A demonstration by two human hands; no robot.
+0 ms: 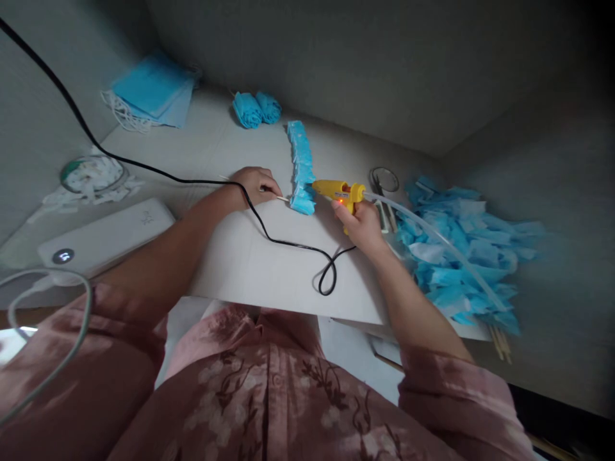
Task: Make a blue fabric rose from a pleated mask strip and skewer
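1. Near the middle of a white table (pixel 230 256), seen from above, a person's two bare hands work on a strip of blue ruffles (pixel 301 166) that runs from the centre toward 12 o'clock.
2. The left hand (pixel 254 186), at 9 o'clock from the strip's near end, pinches a thin wooden stick (pixel 281 199) between thumb and fingertips. The stick's far end disappears under the ruffles.
3. The right hand (pixel 362 224), at 3 o'clock from that same end, is curled around the handle of a yellow glue gun (pixel 336 191). The nozzle points at the lowest ruffle, touching or nearly touching it, and a small red light glows on the gun. A clear glue rod (pixel 432 240) trails out the back toward 4 o'clock.
4. A black cord (pixel 269 230) loops from the gun across the table and over the left wrist, then away toward 10 o'clock.
5. Most of the stick looks already covered, with gluing now at the near end. A big heap of loose blue pieces (pixel 461 256) at 3 o'clock and bare sticks (pixel 500 342) at 5 o'clock suggest plenty is left.
6. A stack of blue face masks (pixel 151 89) lies at 11 o'clock, and two blue rolls (pixel 257 107) lie near 12.
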